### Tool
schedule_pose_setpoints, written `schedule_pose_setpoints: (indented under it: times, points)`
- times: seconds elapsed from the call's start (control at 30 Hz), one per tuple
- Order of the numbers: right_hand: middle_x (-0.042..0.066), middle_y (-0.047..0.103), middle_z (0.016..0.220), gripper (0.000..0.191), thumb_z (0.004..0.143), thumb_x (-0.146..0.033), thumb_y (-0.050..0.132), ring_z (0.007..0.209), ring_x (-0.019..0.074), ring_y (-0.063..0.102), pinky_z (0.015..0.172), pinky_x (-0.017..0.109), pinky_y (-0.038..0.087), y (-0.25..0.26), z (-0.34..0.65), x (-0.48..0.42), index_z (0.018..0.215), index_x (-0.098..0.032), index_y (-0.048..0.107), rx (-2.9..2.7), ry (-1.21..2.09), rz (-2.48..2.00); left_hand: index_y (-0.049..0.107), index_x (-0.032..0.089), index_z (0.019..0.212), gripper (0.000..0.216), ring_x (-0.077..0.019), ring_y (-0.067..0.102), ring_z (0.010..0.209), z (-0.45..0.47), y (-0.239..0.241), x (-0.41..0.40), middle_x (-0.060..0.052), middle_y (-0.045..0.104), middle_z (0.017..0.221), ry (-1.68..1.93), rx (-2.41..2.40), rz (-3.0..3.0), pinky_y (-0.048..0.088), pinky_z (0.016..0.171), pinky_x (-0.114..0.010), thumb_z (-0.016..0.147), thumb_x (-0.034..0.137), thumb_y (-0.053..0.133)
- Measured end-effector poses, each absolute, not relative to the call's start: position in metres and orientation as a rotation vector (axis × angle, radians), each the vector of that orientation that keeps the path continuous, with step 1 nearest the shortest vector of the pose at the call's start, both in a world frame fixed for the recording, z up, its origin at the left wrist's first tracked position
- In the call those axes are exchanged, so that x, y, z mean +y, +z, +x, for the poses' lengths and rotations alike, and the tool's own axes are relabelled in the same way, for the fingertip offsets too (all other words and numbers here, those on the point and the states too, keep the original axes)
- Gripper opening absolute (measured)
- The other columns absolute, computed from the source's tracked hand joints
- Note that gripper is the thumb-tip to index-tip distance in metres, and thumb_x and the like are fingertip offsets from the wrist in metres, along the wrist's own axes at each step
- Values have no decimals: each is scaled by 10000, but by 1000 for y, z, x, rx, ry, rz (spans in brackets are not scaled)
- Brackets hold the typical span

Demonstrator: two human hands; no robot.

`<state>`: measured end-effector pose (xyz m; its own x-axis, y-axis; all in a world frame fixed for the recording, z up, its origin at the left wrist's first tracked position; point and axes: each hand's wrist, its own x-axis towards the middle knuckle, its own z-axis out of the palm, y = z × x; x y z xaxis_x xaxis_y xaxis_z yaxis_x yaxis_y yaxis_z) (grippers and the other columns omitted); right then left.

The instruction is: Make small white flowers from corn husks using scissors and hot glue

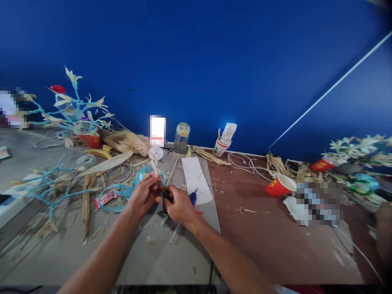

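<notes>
In the head view, both hands meet just left of the frame's centre, low over the counter. The left hand has its fingers pinched narrow on a pale husk strip, which sticks up and slightly left from the fingertips. The right hand touches the left, its fingers curled shut around a black-handled tool that looks like scissors; the thin metal end points up toward the strip. Whether the blades touch the strip is too small to tell.

Just right of the right hand lies a small blue tool, partly on a white paper sheet. A light blue ribbon loops on the counter left of the left hand. Behind the hands, along the blue wall, stand a glass jar and a white paper cup. A heap of dry husks lies left of the jar, beside an orange pot holding blue branches. At mid-right, a red cup lies tipped on its side, near a white cable.
</notes>
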<state>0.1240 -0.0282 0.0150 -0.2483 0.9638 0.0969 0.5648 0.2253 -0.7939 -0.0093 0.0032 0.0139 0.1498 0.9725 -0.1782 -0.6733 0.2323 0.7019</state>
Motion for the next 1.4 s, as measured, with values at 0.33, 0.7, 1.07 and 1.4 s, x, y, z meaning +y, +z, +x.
schedule_pose_setpoints:
  times: [0.33, 0.7, 1.07, 1.4]
  points:
    - [27, 676, 736, 224, 750, -350, 613, 678, 158, 622, 600, 237, 439, 9, 126, -22, 901, -186, 608, -1705, 1036, -1348, 535, 148, 650, 166, -50, 394, 437, -8, 18, 3, 58, 444, 498, 1267, 715, 546, 402, 480, -174, 658, 168, 700]
    - [-6, 581, 807, 495, 612, -314, 661, 612, 99, 534, 530, 208, 428, 31, 149, 0, 1035, -194, 432, -1098, 1164, -1098, 608, 145, 684, 177, -52, 410, 433, 6, 15, -3, 26, 521, 547, 1107, 1005, 893, 294, 410, -162, 587, 198, 746]
    - [-6, 622, 729, 416, 627, -308, 623, 624, 122, 584, 578, 230, 455, 27, 148, 0, 992, -165, 482, -1151, 1072, -1225, 597, 147, 669, 183, -59, 431, 471, 5, 16, -3, 34, 493, 564, 1156, 933, 770, 364, 458, -169, 619, 237, 748]
    - [2, 623, 772, 421, 641, -313, 632, 644, 123, 587, 564, 219, 452, 22, 142, -3, 1013, -171, 497, -1191, 1090, -1205, 562, 137, 628, 198, -21, 359, 413, 4, 16, 2, 62, 461, 523, 1357, 907, 596, 379, 470, -164, 619, 196, 751]
